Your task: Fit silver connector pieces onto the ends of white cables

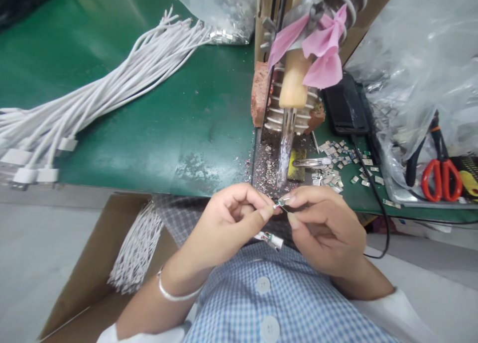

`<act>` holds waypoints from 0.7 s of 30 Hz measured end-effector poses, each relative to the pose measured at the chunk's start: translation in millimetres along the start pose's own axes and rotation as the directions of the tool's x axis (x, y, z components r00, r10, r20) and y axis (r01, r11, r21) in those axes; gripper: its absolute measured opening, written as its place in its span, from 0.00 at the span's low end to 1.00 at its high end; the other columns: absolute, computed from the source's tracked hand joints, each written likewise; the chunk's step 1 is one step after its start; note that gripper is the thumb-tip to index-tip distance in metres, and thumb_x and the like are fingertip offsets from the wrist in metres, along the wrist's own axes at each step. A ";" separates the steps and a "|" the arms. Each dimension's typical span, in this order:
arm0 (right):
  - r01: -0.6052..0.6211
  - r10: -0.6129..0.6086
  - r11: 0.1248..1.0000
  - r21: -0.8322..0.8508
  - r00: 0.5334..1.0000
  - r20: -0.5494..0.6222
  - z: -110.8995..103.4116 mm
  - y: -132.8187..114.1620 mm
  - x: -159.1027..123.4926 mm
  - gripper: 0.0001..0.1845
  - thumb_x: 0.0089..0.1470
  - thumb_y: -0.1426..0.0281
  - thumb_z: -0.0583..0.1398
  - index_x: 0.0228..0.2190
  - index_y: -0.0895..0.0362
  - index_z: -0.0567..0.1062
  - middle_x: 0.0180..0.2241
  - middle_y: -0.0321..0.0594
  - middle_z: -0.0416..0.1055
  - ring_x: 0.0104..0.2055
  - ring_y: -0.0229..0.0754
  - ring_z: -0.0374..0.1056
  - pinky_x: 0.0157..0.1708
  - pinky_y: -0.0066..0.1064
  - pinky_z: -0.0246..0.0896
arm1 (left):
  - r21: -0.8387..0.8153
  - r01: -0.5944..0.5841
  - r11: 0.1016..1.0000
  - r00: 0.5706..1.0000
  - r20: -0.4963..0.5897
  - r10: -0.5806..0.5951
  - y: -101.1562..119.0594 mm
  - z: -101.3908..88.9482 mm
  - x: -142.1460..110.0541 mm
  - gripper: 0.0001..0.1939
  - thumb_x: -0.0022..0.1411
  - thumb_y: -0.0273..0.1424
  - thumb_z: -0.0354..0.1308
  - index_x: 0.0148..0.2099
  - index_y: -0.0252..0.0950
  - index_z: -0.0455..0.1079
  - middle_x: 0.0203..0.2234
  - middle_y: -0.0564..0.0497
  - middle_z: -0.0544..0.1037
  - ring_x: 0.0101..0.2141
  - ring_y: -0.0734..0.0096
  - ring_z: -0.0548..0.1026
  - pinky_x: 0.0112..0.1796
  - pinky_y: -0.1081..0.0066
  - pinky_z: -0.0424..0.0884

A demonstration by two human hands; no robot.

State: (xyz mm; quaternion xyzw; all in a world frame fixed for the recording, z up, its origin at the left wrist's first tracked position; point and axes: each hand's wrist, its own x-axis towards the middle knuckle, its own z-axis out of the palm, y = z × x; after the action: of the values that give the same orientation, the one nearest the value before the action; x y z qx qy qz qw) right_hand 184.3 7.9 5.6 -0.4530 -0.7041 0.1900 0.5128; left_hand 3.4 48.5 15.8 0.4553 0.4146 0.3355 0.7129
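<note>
My left hand (235,221) is closed in a pinch on the end of a white cable. My right hand (324,226) meets it, its thumb and fingers closed around a small metal connector (283,202) with a green circuit board. A thin wire-like line shows between the right fingertips; its kind is unclear. Below the left fingers hangs another cable end (272,240) with a white and metal plug and a bit of green board. Just beyond the hands, a soldering iron (287,139) with a wooden handle points down, its tip coated in shiny solder.
Loose small connectors (330,176) lie right of the iron, by a yellow sponge (297,166). Further right are a phone (345,104) and red-handled cutters (440,178). White cables (112,94) spread across the green table (209,114). A cardboard box (85,253) holds more cables.
</note>
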 end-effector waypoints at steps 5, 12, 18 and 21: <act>0.031 -0.031 1.000 0.001 0.999 0.009 -2.6 0.4 0.6 0.11 0.50 0.82 0.60 0.32 0.54 0.71 0.37 0.39 0.75 0.40 0.42 0.74 0.38 0.37 0.75 | 0.078 -0.068 0.995 0.997 -0.020 0.069 -0.8 3.5 -4.2 0.05 0.61 0.26 0.64 0.32 0.36 0.73 0.30 0.51 0.80 0.28 0.75 0.74 0.26 0.77 0.69; -0.047 0.043 0.997 0.061 0.996 0.079 -11.3 2.0 -3.4 0.09 0.53 0.80 0.59 0.34 0.54 0.71 0.34 0.38 0.75 0.36 0.40 0.74 0.34 0.34 0.74 | 0.399 -0.306 0.864 0.948 0.047 0.314 -5.4 3.9 -13.8 0.04 0.64 0.25 0.61 0.35 0.37 0.74 0.30 0.50 0.79 0.30 0.71 0.76 0.30 0.73 0.71; 0.054 -0.019 0.983 -0.178 0.981 0.192 -18.3 -4.9 -4.3 0.10 0.57 0.80 0.58 0.39 0.56 0.72 0.36 0.42 0.77 0.38 0.40 0.74 0.38 0.31 0.74 | 0.615 -0.391 0.685 0.913 0.161 0.376 -4.1 2.1 -15.8 0.05 0.63 0.23 0.60 0.34 0.35 0.74 0.23 0.52 0.75 0.25 0.73 0.71 0.28 0.72 0.66; 0.140 -0.067 0.953 -0.270 0.963 0.263 -18.8 -5.7 -4.8 0.15 0.57 0.81 0.55 0.43 0.57 0.74 0.36 0.42 0.79 0.38 0.40 0.75 0.40 0.31 0.74 | 0.625 -0.394 0.674 0.912 0.172 0.373 -4.8 2.8 -17.4 0.06 0.64 0.23 0.59 0.34 0.36 0.73 0.23 0.52 0.74 0.25 0.72 0.71 0.28 0.72 0.66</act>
State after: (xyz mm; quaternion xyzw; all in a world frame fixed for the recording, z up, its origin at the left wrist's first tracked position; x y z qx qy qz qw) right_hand 198.8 -2.8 14.7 -0.4568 -0.8062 0.1145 0.3582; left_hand -1.1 30.7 17.0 0.7545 0.3889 0.3064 0.4308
